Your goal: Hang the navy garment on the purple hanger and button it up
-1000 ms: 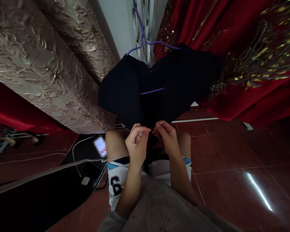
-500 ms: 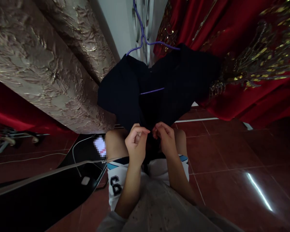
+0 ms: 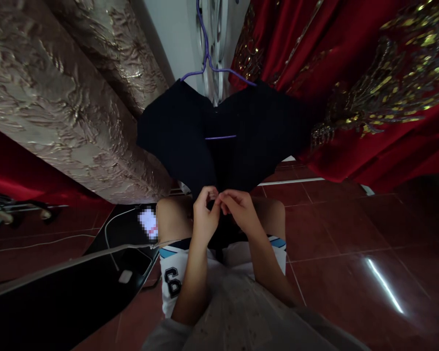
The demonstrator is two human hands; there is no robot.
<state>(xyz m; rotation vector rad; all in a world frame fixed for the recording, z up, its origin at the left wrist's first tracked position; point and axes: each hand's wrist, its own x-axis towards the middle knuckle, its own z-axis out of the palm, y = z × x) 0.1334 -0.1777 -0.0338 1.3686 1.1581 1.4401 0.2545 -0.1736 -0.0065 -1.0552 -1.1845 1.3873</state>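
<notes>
A dark navy garment [image 3: 175, 131] hangs open at the front on a purple hanger [image 3: 207, 57], whose lower bar shows across the opening. Its lower part reaches down between the knees. At the garment's front edges, my left hand [image 3: 206, 214] is closed, thumb and fingers pinched together. My right hand [image 3: 238, 208] is closed as well, its fingertips meeting those of the left. Both appear to pinch the front edges of the dark garment, though the exact spot is hidden by the fingers and the dim light.
Red sequined cloth [image 3: 351, 107] hangs at the right, a beige textured curtain [image 3: 80, 112] at the left. Left of the legs is a black surface [image 3: 58, 297] with a phone [image 3: 136, 260], a white charger [image 3: 125, 276] and a cable. Red tiles [image 3: 332, 229] cover the floor.
My right hand has moved left, so the two hands now meet. The garment's front edges have drawn closer together, and the garment and hanger sit slightly further left in view.
</notes>
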